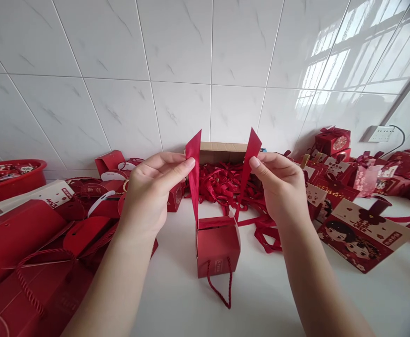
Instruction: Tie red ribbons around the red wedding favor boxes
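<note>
In the middle of the white table (176, 295), just in front of the person, sits a small red box (218, 248), its cord (230, 285) drooping from the near face. The left hand (147, 189) is mostly closed, thumb and fingers pinching one end of a red ribbon (194, 150); the right hand (284, 185) pinches the other end in much the same way. Both ends stand up above the box, well apart, and run down to its two sides. So far, the box looks folded into shape and the ribbon appears to be in place at its top, though whether it passes through or only behind cannot be told. What looks undone is the joining: the ends do not cross, and no knot or bow shows between them. Behind, loose ribbons (219, 185) spill from a carton (224, 147). To the right, a stacked box (333, 140) bears a bow on top; to the left lie more red boxes (22, 238), seemingly without bows.
</note>
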The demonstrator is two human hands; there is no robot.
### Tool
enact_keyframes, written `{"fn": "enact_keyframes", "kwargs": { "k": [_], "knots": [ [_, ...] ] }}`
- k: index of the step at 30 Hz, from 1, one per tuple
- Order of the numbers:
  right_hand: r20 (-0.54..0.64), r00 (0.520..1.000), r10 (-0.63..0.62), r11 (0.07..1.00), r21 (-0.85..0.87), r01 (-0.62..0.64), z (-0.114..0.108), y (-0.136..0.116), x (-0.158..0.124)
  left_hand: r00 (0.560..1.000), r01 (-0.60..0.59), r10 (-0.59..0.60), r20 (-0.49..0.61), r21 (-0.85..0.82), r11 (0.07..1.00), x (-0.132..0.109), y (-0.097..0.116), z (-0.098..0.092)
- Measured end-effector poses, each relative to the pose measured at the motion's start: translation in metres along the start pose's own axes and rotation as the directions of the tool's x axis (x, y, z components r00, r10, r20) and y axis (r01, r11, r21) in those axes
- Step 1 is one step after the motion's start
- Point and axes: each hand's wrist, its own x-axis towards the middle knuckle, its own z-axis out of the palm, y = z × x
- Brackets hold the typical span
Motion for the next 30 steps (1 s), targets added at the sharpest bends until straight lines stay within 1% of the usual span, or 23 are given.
{"fn": "enact_keyframes", "kwargs": {
  "k": [6,15,20,24,27,30],
  "knots": [
    [0.027,1.0,0.001,0.997,0.072,-0.003,0.0013,0.0018,0.0003,1.0,0.022,-0.021,0.015,-0.005,1.0,0.0001,-0.0018,0.0025],
    [0.029,1.0,0.001,0.999,0.049,-0.002,0.0016,0.0004,-0.0002,1.0,0.021,-0.02,0.01,-0.019,1.0,-0.0008,-0.0026,0.0032],
    [0.032,0.999,-0.01,0.998,0.062,0.007,0.0006,0.0013,0.0003,1.0,-0.003,0.003,0.029,-0.02,1.0,-0.0013,-0.0036,0.0019],
    [0.021,1.0,-0.008,1.0,0.027,0.008,0.0,0.0006,0.0005,0.998,-0.032,0.034,0.045,-0.038,0.999,-0.0015,-0.0044,0.0029],
    [0.043,0.999,0.022,0.999,0.037,-0.024,0.0005,-0.0023,-0.0003,0.994,-0.063,0.066,0.083,-0.043,0.997,-0.0011,-0.0062,0.0047],
    [0.136,0.986,0.102,0.994,0.031,-0.107,0.0038,-0.0061,-0.0025,0.98,-0.102,0.101,0.172,-0.002,0.995,-0.0014,-0.0096,0.0061]
  ]
}}
